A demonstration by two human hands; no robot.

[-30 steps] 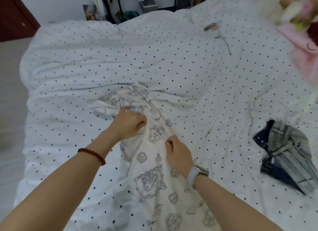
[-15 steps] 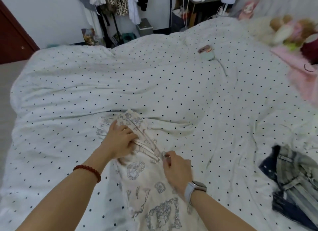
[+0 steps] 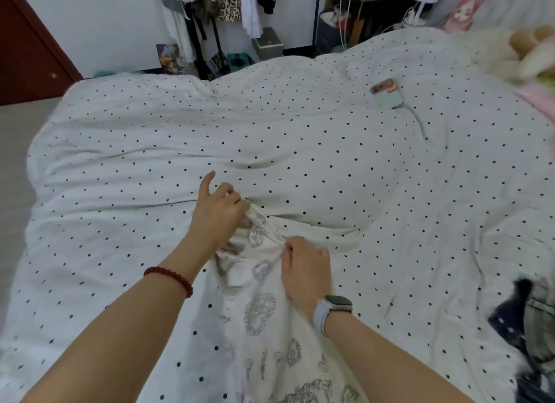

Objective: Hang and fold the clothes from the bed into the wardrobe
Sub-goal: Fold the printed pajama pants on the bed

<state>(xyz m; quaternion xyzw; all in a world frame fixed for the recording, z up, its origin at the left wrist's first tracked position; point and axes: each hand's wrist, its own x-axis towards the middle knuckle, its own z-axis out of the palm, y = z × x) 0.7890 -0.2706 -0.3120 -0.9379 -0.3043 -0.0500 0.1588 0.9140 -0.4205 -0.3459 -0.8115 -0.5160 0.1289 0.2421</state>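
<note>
Evidently, both hands, left [image 3: 217, 215] and right [image 3: 304, 269], had gathered the cream cartoon-print cotton garment [image 3: 264, 306] nearer, fingers pinching its top edge, ready for lifting.

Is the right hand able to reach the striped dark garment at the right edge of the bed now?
Probably yes, but not at once: the right hand pinches the printed garment. Only bare duvet lies before the striped garment.

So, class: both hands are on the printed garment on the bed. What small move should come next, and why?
Probably lift its top edge clear: the left hand and right hand both pinch the printed garment, which lies crumpled on the bed.
</note>
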